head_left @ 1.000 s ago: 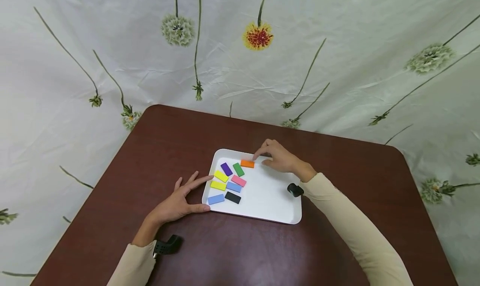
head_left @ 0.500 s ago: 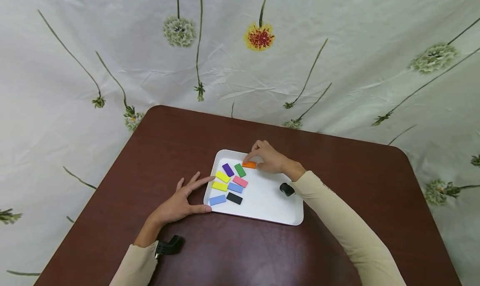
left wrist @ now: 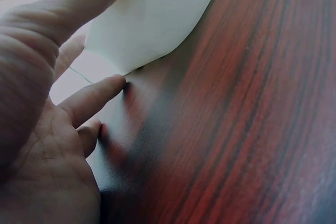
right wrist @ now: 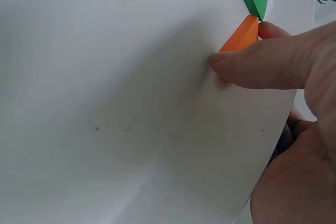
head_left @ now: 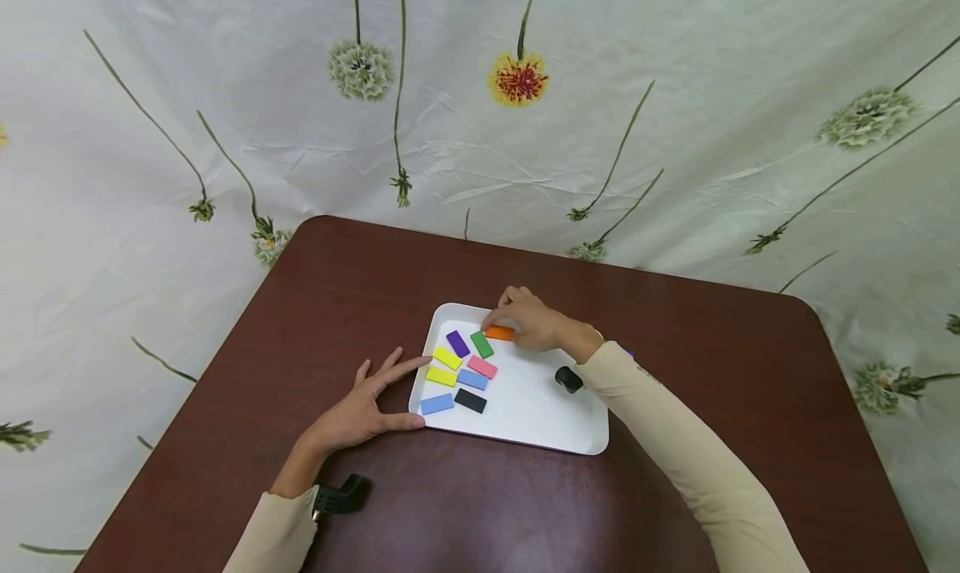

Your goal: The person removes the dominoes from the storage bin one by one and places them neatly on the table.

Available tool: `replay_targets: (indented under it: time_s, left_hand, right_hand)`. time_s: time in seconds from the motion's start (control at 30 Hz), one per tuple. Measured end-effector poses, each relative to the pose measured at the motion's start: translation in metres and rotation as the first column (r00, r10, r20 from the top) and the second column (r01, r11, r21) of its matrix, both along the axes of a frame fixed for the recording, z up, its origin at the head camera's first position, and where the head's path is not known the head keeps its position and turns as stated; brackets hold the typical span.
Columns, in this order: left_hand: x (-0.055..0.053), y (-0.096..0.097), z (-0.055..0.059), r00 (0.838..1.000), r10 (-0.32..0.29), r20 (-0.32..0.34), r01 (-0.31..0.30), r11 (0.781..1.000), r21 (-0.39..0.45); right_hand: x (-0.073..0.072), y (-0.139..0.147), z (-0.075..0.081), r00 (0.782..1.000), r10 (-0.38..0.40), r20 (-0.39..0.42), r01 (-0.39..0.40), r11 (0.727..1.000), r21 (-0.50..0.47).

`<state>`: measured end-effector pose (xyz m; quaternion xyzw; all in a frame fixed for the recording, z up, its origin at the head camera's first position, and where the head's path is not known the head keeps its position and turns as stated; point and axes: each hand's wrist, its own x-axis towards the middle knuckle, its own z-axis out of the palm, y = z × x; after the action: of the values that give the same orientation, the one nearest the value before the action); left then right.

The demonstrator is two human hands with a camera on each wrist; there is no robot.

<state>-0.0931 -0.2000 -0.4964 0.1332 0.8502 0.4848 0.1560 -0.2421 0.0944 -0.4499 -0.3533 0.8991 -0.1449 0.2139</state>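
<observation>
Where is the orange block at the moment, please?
In the head view, the orange block is near the far edge of the white tray, right of the green block, pinched by the right hand.

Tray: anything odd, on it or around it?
Two things. Small dark specks mark the plain white tray in the right wrist view, dirt or wear unclear. In the head view, a purple-blue sliver shows past the right sleeve, apparently off the tray; too hidden to identify.

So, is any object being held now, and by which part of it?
The right grip pinches the orange block by its two ends; the left grip only touches the tray.
</observation>
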Motion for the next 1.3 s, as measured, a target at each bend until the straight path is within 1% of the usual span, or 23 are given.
replay_targets:
  time_s: [0.13, 0.23, 0.4, 0.5, 0.6, 0.7, 0.87, 1.07, 1.2, 1.3]
  left_hand:
    - [0.0, 0.0, 0.0, 1.0, 0.0, -0.006, 0.0, 1.0, 0.003]
    - [0.0, 0.0, 0.001, 1.0, -0.003, -0.01, 0.003, 1.0, 0.001]
    - [-0.001, 0.001, 0.002, 1.0, 0.002, -0.01, -0.002, 1.0, -0.004]
    - [-0.001, 0.001, 0.002, 1.0, 0.006, -0.017, -0.006, 1.0, -0.002]
    - [0.0, 0.001, 0.001, 1.0, 0.004, -0.017, -0.004, 1.0, 0.001]
    - [0.001, 0.001, 0.001, 1.0, 0.004, -0.015, -0.004, 1.0, 0.0]
    - [-0.001, 0.001, 0.001, 1.0, -0.002, -0.027, 0.002, 1.0, -0.002]
    - [-0.002, 0.001, 0.002, 1.0, -0.012, -0.026, 0.012, 1.0, 0.001]
    - [-0.001, -0.001, 0.002, 1.0, -0.01, -0.026, 0.01, 1.0, 0.004]
    - [0.001, 0.0, 0.002, 1.0, -0.009, -0.022, 0.009, 1.0, 0.005]
  right_hand:
    - [0.0, 0.0, 0.001, 0.999, 0.021, -0.025, -0.02, 1.0, 0.02]
    - [0.0, -0.001, 0.002, 0.997, 0.056, -0.05, -0.053, 0.997, 0.05]
    - [-0.001, -0.002, 0.006, 0.985, 0.125, -0.121, -0.111, 0.987, 0.118]
    - [-0.001, -0.002, 0.008, 0.979, 0.137, -0.151, -0.117, 0.984, 0.136]
    - [0.0, -0.001, 0.009, 0.979, 0.133, -0.153, -0.113, 0.985, 0.13]
    - [0.002, 0.001, 0.01, 0.982, 0.119, -0.144, -0.104, 0.989, 0.104]
    - [0.004, 0.009, 0.013, 0.986, 0.084, -0.148, -0.081, 0.996, 0.022]
    - [0.008, 0.022, 0.017, 0.986, 0.054, -0.157, -0.066, 0.996, -0.067]
    - [0.009, 0.036, 0.022, 0.987, 0.033, -0.16, -0.052, 0.992, -0.114]
    - [0.012, 0.054, 0.027, 0.987, 0.022, -0.158, -0.043, 0.99, -0.132]
